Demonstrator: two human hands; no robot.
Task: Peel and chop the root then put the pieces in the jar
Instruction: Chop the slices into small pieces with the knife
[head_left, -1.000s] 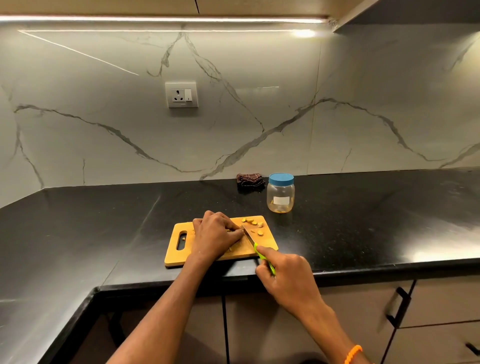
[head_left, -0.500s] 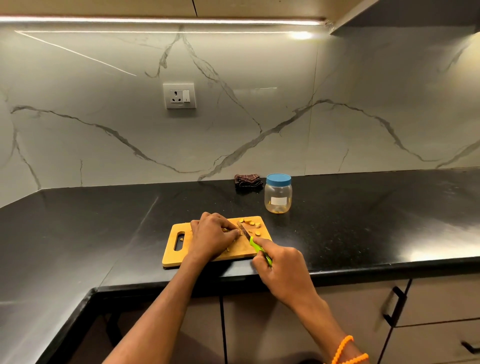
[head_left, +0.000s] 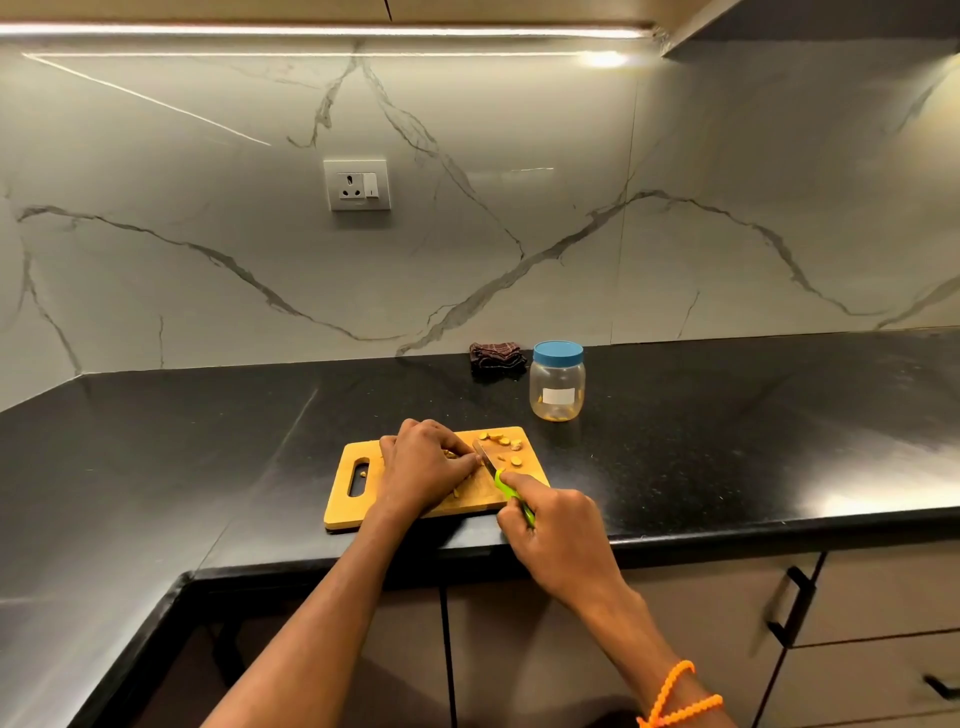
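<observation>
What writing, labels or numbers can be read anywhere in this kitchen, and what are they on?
No text can be read.
The jar has a pale label on its front; it looks blank, or any print is too small to make out.
The wall socket shows only its pin holes and a switch with a small mark, too small to read.
</observation>
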